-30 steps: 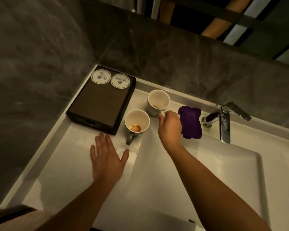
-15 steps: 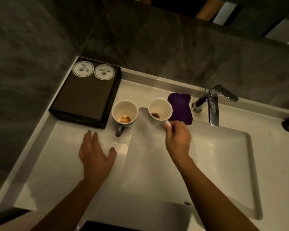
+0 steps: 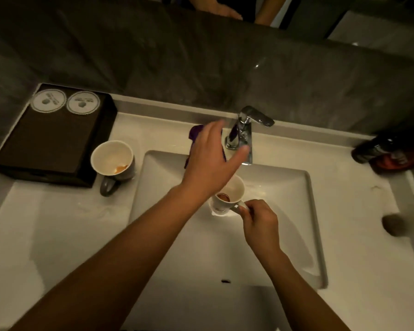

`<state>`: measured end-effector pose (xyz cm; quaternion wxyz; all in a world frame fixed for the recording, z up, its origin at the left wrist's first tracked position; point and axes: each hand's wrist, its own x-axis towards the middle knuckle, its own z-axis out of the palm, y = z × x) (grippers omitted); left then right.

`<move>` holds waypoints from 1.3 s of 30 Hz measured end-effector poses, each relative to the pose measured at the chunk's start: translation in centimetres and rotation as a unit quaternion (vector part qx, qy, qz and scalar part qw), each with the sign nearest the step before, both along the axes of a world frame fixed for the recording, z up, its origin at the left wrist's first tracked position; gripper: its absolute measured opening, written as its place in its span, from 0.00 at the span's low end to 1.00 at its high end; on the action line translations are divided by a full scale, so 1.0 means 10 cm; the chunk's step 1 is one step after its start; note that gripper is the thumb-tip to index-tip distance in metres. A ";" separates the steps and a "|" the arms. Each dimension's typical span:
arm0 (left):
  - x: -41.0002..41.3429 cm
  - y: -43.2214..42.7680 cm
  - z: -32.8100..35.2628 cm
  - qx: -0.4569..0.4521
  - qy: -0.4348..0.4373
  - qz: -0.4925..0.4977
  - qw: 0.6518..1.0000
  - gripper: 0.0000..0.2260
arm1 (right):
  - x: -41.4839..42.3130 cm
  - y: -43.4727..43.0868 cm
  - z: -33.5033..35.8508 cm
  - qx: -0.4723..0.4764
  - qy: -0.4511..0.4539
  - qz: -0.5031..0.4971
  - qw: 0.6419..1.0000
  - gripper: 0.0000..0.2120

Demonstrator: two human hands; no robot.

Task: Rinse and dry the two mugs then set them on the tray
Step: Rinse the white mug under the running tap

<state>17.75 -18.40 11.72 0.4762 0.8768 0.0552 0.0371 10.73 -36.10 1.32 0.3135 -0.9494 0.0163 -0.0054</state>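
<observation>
The right grip [image 3: 258, 223] pinched the handle of a mug [image 3: 234, 190] tilted over the sink [image 3: 287, 201]. The left grip [image 3: 208, 161] was wide open near the tap [image 3: 243, 130]. The other mug [image 3: 111, 157] stood beside the tray [image 3: 50, 144].

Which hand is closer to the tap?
Left. The left hand hovers beside the tap, thumb by its spout; the right hand holds a mug lower down, over the basin.

White counter [image 3: 46, 223]: tray [image 3: 50, 144], mug [image 3: 112, 161], cloth [image 3: 194, 132].
</observation>
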 end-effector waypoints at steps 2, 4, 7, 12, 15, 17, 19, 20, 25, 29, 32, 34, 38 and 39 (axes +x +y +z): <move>0.41 -0.23 0.07 0.035 0.015 -0.031 0.999 0.39 | 0.08 -0.15 -0.01 -0.002 -0.013 0.004 1.000 0.09; 0.70 -0.39 0.06 0.067 0.031 -0.050 0.996 0.44 | 0.18 -0.26 0.01 0.005 0.003 0.003 1.000 0.11; 0.96 -0.54 -0.05 0.107 0.046 -0.045 0.992 0.46 | 0.34 -0.35 0.03 0.010 0.013 0.016 1.000 0.11; 1.07 -0.62 -0.07 0.238 0.003 -0.024 0.971 0.39 | 0.52 -0.40 0.05 0.008 0.016 0.025 1.000 0.11; 1.08 -0.58 -0.04 0.295 -0.003 -0.041 0.955 0.37 | 0.57 -0.39 0.09 0.007 0.021 0.033 0.999 0.10; 1.12 -0.55 -0.03 0.278 0.013 -0.032 0.960 0.35 | 0.59 -0.38 0.10 0.011 0.022 0.043 0.999 0.10; 1.16 -0.51 -0.01 0.248 0.028 -0.028 0.968 0.32 | 0.59 -0.37 0.11 0.014 0.028 0.051 0.998 0.10; 1.16 -0.50 0.00 0.232 0.035 -0.029 0.972 0.31 | 0.59 -0.36 0.12 0.014 0.031 0.055 0.998 0.10; 1.05 -0.44 0.03 0.079 0.052 -0.040 0.995 0.28 | 0.53 -0.38 0.08 0.011 0.044 0.066 0.997 0.10; 0.38 -0.18 -0.26 -0.067 0.024 0.022 0.997 0.24 | 0.48 -0.49 0.04 0.012 0.053 0.064 0.997 0.10; -0.23 -0.05 -0.67 -0.136 0.133 0.000 0.982 0.41 | 0.47 -0.60 0.03 0.008 0.050 0.073 0.996 0.11; -0.35 -0.07 -0.87 -0.127 0.195 -0.052 0.971 0.52 | 0.50 -0.62 0.03 0.007 0.048 0.078 0.996 0.11; -0.24 -0.11 -0.99 -0.104 0.188 -0.103 0.971 0.49 | 0.53 -0.52 0.05 0.017 0.053 0.104 0.993 0.10; -0.22 -0.11 -1.02 -0.097 0.176 -0.106 0.974 0.46 | 0.52 -0.50 0.04 0.019 0.056 0.109 0.992 0.10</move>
